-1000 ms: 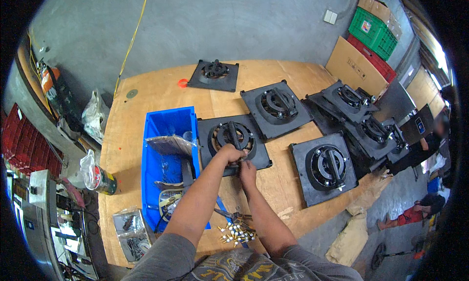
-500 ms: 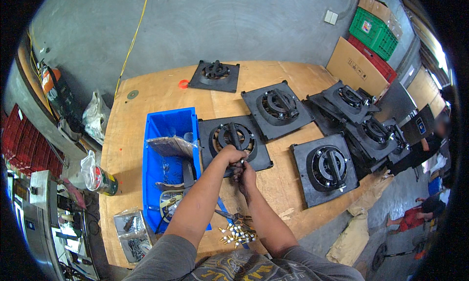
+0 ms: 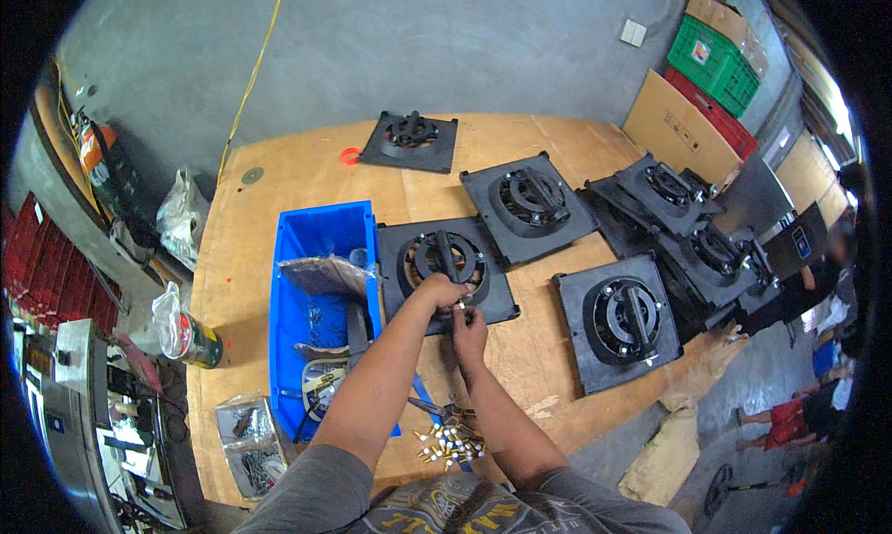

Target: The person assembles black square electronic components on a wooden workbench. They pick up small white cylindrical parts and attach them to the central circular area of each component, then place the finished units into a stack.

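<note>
A black square plate (image 3: pixel 397 253) with a round ring assembly and a raised black bar (image 3: pixel 444 249) lies in front of me, right of the blue bin. My left hand (image 3: pixel 440 293) is closed around the near end of that bar. Just below it, my right hand (image 3: pixel 470 333) pinches a small light-coloured fitting (image 3: pixel 462 304) at the bar's near end. The fingers partly cover where fitting and bar meet. Closer to me lies a pile of small brass-and-white fittings (image 3: pixel 451 445), with pliers (image 3: pixel 433 408) beside it.
The blue bin (image 3: pixel 288 325) with cardboard dividers stands on the left, near a tray of small hardware (image 3: pixel 251 450). More black plates lie around: one far back (image 3: pixel 409 161), one front right (image 3: pixel 595 367), several stacked right (image 3: pixel 706 274). An orange ring (image 3: pixel 349 156) lies far back.
My right hand has shifted its fingers and drawn slightly away from the left, so the light fitting shows between them. My left hand stays on the bar.
</note>
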Demonstrator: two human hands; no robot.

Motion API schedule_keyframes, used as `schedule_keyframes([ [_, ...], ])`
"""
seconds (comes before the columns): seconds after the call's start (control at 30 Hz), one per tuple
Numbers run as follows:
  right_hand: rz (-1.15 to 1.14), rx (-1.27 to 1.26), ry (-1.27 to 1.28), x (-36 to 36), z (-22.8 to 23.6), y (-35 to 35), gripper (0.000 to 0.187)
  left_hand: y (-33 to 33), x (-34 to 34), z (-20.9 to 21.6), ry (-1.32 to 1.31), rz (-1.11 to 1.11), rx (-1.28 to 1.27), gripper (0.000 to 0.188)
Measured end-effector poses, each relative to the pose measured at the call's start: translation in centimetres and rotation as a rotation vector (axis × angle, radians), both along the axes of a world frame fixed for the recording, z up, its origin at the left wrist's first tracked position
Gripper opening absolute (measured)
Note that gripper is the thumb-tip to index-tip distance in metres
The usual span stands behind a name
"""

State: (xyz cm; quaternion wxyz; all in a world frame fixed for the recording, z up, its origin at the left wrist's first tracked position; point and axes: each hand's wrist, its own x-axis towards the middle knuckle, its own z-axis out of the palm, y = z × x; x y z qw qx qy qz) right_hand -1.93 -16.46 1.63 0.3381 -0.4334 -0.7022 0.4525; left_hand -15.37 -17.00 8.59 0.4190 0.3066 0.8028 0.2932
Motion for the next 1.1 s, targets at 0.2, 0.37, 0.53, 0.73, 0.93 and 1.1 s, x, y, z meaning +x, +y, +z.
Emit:
schedule_keyframes([
  [0.2, 0.165, -1.064, 0.554, -0.2, 0.7, 1.0, 0.029, -0.3, 0.1, -0.2, 0.124, 0.001, 0.019, 0.053],
  [0.37, -0.004, -0.275, 0.354, -1.0, -3.3, 1.0, 0.031, 0.2, 0.8, 1.2, 0.01, -0.024, -0.018, 0.056],
  [0.53, 0.103, -0.959, 0.556, -0.8, 0.3, 0.5, 0.03, 0.1, 0.0, -0.6, 0.092, 0.012, 0.031, 0.052],
  [0.73, -0.049, -0.673, 0.439, -1.3, 0.0, 0.3, 0.029, -0.3, 0.9, 1.3, 0.113, -0.001, 0.04, 0.05],
  [0.93, -0.011, -1.0, 0.633, -1.5, 0.4, 0.3, 0.028, -0.5, 0.6, 2.1, 0.062, -0.007, -0.021, 0.055],
  [1.1, 0.001, -0.985, 0.531, -0.8, 1.9, -0.3, 0.028, -0.4, 0.2, 0.7, 0.079, -0.002, 0.011, 0.056],
])
